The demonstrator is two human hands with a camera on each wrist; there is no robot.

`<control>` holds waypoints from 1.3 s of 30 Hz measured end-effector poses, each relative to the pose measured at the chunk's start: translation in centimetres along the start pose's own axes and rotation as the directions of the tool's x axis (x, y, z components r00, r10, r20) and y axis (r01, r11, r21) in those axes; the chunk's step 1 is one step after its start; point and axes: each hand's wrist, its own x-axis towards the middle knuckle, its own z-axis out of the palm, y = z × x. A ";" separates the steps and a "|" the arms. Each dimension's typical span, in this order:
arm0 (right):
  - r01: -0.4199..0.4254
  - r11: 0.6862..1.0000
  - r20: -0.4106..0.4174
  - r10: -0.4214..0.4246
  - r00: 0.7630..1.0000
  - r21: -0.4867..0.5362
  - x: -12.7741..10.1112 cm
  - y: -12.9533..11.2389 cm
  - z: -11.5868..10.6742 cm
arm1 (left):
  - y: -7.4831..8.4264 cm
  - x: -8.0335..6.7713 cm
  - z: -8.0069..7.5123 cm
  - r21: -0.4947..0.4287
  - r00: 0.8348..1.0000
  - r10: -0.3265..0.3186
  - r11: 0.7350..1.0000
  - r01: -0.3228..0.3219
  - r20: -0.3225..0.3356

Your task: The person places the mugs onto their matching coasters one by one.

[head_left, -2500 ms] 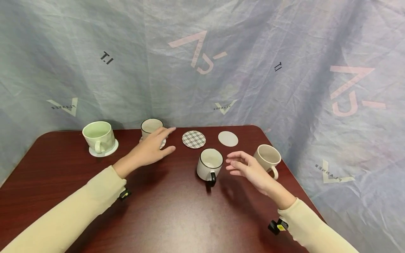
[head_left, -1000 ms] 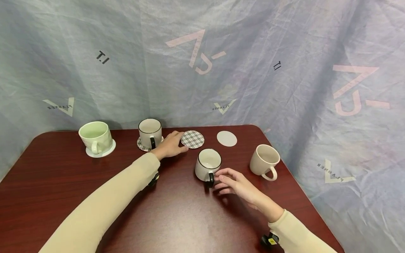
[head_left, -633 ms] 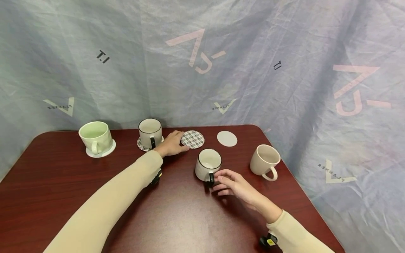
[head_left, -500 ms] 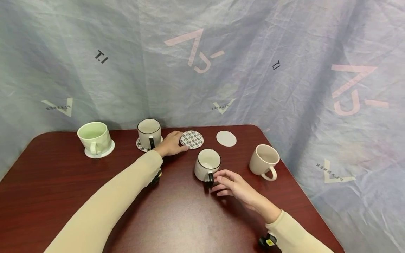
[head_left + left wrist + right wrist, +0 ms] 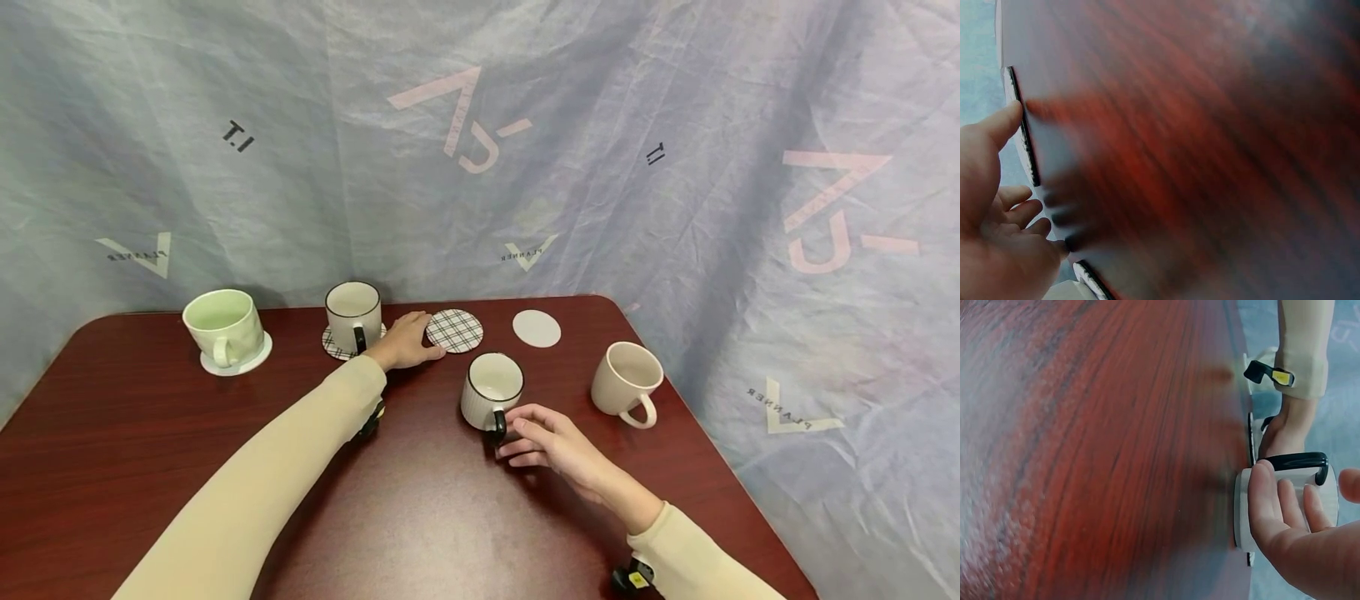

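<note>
The ribbed white mug (image 5: 478,404) stands upright below the centre of the head view; it looks ceramic, so probably rigid, fairly heavy, smooth and breakable. Its black handle (image 5: 500,427) seems the surest hold. The right hand (image 5: 562,450), fingers loosely bent, is at the handle, contact unclear; the left hand (image 5: 407,342), relaxed, gripping nothing visible, is beside the plaid coaster (image 5: 455,331) near mid-frame

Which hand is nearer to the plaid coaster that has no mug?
Left hand, at the left side of that plaid coaster; the right hand is farther, by the nearer black-handled mug.
</note>
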 end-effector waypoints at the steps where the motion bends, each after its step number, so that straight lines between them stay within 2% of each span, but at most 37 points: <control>1: -0.001 1.000 0.001 0.001 1.000 0.004 0.0 0.0 0.0 | 0.0 0.0 0.0 -0.001 1.000 0.000 1.000 0.000 0.004; 16: -0.044 0.995 0.021 0.043 0.999 0.087 0.2 -0.1 0.3 | 0.5 0.1 0.2 0.021 1.000 -0.023 1.000 0.023 0.006; 23: -0.036 0.990 0.043 0.030 0.999 0.138 0.7 -0.2 0.7 | 0.8 0.0 -0.1 0.032 0.999 -0.043 0.999 0.043 0.007; 34: -0.041 0.987 0.060 0.032 0.998 0.153 1.2 -0.5 1.3 | 0.6 0.4 0.0 0.049 0.999 -0.045 0.998 0.045 0.004; 39: -0.056 0.985 0.066 0.046 0.997 0.161 1.5 -0.2 1.3 | -0.2 0.9 0.5 0.044 0.999 -0.038 0.998 0.038 0.004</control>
